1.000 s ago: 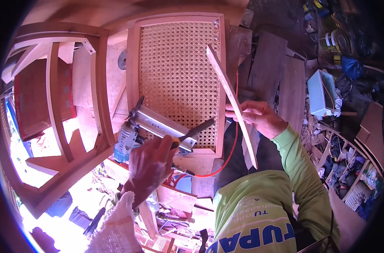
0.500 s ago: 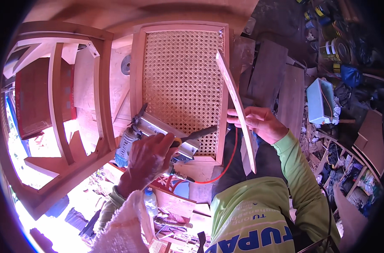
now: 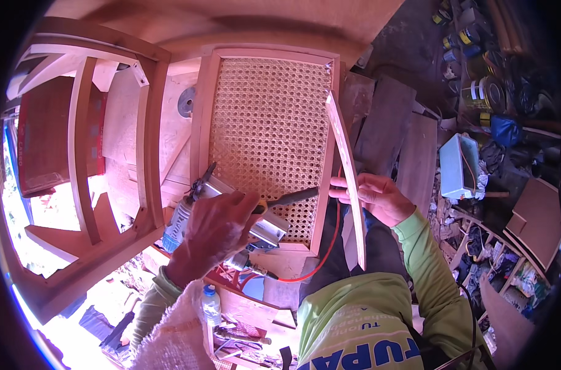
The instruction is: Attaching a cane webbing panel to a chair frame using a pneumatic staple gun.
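Note:
My left hand [image 3: 215, 231] is closed round the yellow handle of a dark, flat-bladed chisel [image 3: 296, 196]. Its blade points right across the lower part of a woven cane panel [image 3: 268, 123] in a wooden frame, with the tip close to the right rail. A thin, slightly bowed wooden strip [image 3: 343, 142] runs along that right side, pinched in the fingers of my right hand [image 3: 379, 198]. Under my left hand a silver-and-blue air nailer [image 3: 214, 191] lies over the panel's lower left corner, partly hidden by the hand.
A wooden chair-like frame [image 3: 148, 142] stands at the left. A red hose [image 3: 329, 250] curves from the nailer toward my lap. Beyond the bench on the right are dark boards [image 3: 385, 117], a light-blue bin [image 3: 459, 166] and piled cans. A plastic bottle [image 3: 211, 305] stands below.
The view has tilted, so the panel sits lower in it. Both hands keep their grips, and the chisel has moved slightly farther up the panel.

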A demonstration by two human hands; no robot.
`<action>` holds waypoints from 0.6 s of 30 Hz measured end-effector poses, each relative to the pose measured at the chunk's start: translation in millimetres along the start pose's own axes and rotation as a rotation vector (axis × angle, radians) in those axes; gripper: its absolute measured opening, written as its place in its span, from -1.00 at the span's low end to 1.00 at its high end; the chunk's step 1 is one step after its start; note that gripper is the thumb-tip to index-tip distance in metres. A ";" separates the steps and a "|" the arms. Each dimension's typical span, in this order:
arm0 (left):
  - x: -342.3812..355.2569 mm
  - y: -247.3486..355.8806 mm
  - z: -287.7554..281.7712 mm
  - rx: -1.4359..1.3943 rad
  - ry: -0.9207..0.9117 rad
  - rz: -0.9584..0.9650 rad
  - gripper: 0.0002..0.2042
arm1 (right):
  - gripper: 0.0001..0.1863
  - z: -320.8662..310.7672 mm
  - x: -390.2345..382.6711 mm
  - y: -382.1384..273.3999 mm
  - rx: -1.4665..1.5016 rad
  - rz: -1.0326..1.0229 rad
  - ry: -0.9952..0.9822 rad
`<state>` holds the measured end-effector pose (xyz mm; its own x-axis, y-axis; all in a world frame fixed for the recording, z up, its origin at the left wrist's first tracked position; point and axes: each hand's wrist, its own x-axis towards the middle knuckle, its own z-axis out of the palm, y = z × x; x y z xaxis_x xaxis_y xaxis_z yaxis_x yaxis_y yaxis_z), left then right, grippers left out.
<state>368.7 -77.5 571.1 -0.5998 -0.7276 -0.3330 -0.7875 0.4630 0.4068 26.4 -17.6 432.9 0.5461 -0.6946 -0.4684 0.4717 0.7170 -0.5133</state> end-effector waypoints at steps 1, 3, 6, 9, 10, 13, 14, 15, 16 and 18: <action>2.9 0.2 1.1 0.008 -0.002 0.011 -0.75 | -0.78 0.3 -0.3 0.0 0.005 0.002 0.013; 5.9 0.5 1.0 0.019 0.004 0.023 -0.75 | -0.78 0.7 -0.4 -0.3 0.003 -0.001 0.023; 5.0 0.0 -3.6 0.024 0.009 0.032 -0.76 | -0.79 -0.2 1.2 -2.2 0.000 0.001 0.011; 3.3 -4.4 -9.4 0.018 -0.009 -0.004 -0.76 | -0.75 -1.9 4.4 -5.8 -0.005 -0.038 -0.021; 3.6 -6.3 -10.2 0.003 0.009 -0.021 -0.76 | -0.76 -2.1 5.6 -6.7 0.019 -0.051 -0.008; 7.7 -10.9 -7.4 -0.019 0.042 -0.027 -0.76 | -0.77 -2.1 7.6 -10.4 0.011 -0.064 -0.008; 9.0 -12.0 -6.1 -0.028 0.042 -0.023 -0.76 | -0.78 -1.4 8.1 -11.3 -0.006 -0.073 -0.020; 11.0 -12.5 -4.5 -0.021 0.049 -0.019 -0.76 | -0.78 -0.5 8.1 -12.1 -0.009 -0.062 -0.023; 12.1 -12.6 -3.7 -0.015 0.054 0.002 -0.76 | -0.79 0.4 8.0 -12.7 -0.010 -0.050 -0.007; 14.3 -13.4 -4.7 -0.003 0.066 0.028 -0.76 | -0.80 1.1 8.7 -14.1 -0.016 -0.046 0.009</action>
<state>371.4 -96.4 564.8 -0.6110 -0.7461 -0.2645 -0.7699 0.4823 0.4180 25.3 -33.7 436.9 0.5178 -0.7271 -0.4508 0.4845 0.6835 -0.5460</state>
